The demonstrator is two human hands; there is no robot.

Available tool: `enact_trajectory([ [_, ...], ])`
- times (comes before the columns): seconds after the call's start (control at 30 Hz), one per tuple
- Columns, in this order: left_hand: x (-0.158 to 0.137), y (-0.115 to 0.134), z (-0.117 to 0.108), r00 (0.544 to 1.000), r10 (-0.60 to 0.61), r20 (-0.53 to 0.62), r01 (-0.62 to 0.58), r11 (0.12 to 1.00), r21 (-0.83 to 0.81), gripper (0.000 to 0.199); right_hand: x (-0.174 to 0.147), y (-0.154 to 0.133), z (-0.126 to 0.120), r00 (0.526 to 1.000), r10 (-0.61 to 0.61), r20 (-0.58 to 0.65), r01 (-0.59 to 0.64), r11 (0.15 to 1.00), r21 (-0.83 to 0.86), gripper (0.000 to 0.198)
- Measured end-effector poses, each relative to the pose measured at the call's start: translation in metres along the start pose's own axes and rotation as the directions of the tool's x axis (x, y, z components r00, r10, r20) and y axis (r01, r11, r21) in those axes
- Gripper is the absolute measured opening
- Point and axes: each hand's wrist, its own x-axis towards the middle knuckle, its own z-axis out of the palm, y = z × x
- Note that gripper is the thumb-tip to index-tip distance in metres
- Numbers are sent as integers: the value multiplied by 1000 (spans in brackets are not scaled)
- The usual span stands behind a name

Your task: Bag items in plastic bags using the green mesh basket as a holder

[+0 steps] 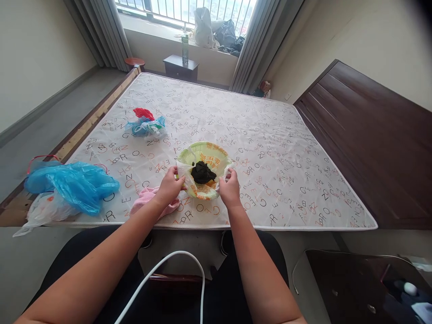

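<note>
Caution: uneven pull, or a slipped pinch on either side, could tilt the printed yellow-green plastic bag [219,158] and spill the crumpled black bundle [202,173] onto the mattress [276,157]. The bag lies directly between the hands, its mouth spread round: left hand [170,186] gripping the left edge, right hand [230,185] the right edge. The bundle sits inside, touching neither hand.

Through the head view I see a pale yellow-green, round-opened plastic bag [222,165] with orange print, a crumpled black lump [202,173], a white rectangular mattress [270,175] patterned with black and orange letters, and a pink cloth [142,200].
</note>
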Motion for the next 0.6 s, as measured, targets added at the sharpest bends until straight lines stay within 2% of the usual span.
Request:
enact_trajectory([
  [0.1, 1, -3, 2, 997, -18, 69, 23, 997, -67, 41, 1, -4, 2, 989, 26, -145, -20, 999, 42, 50],
  [0.2, 0, -3, 3, 990, -45, 131, 59, 993, -105, 41, -1, -9, 2, 992, 48, -120, -44, 998, 35, 49],
  [0.3, -7, -1, 9, 990, -62, 129, 72, 995, -75, 44, -6, -8, 6, 991, -8, -131, -7, 994, -111, 46],
  [0.37, -12, 0, 14, 989, -80, 125, 91, 992, -82, 49, -9, -5, 11, 988, -40, -149, 17, 989, -150, 44],
  [0.43, -16, 2, 18, 981, -109, 158, 135, 977, -164, 52, -10, -2, 16, 992, -8, -124, 2, 999, -46, 43],
  [0.5, -15, 3, 19, 965, -146, 220, 208, 933, -292, 54, -10, -2, 19, 996, 64, -67, -53, 986, 156, 42],
  [0.6, -8, 4, 14, 935, -184, 302, 312, 830, -462, 46, -7, -8, 16, 992, 127, 9, -119, 902, 414, 41],
])
